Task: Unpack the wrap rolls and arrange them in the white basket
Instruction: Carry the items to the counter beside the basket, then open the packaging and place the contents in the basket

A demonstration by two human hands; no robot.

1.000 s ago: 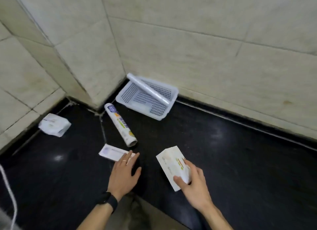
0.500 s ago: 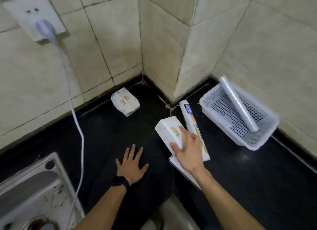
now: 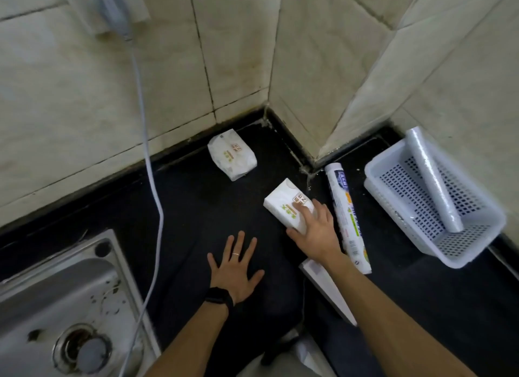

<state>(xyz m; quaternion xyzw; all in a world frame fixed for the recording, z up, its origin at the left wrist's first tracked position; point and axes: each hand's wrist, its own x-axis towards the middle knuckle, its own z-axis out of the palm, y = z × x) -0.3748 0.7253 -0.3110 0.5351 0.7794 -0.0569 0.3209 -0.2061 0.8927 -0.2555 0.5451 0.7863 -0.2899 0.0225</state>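
The white perforated basket [image 3: 376, 185] stands on the black counter at the right, against the tiled wall. A clear wrap roll [image 3: 434, 180] lies slanted in it, one end sticking over the far rim. A printed wrap roll [image 3: 346, 216] lies on the counter just left of the basket. My right hand [image 3: 316, 233] grips a white tissue pack [image 3: 286, 204] left of that roll, thumb at its near end and fingers over its top. My left hand [image 3: 234, 267] rests flat on the counter with fingers spread, holding nothing.
A second tissue pack [image 3: 231, 153] lies near the wall corner. A flat white card or box [image 3: 327, 288] sits partly under my right forearm. A steel sink [image 3: 59, 306] fills the lower left. A white cable [image 3: 153, 180] hangs from a wall socket beside it.
My view has swung left, bringing the sink and socket into sight. My right hand has carried the tissue pack left past the printed roll, and my left hand has shifted left on the counter.
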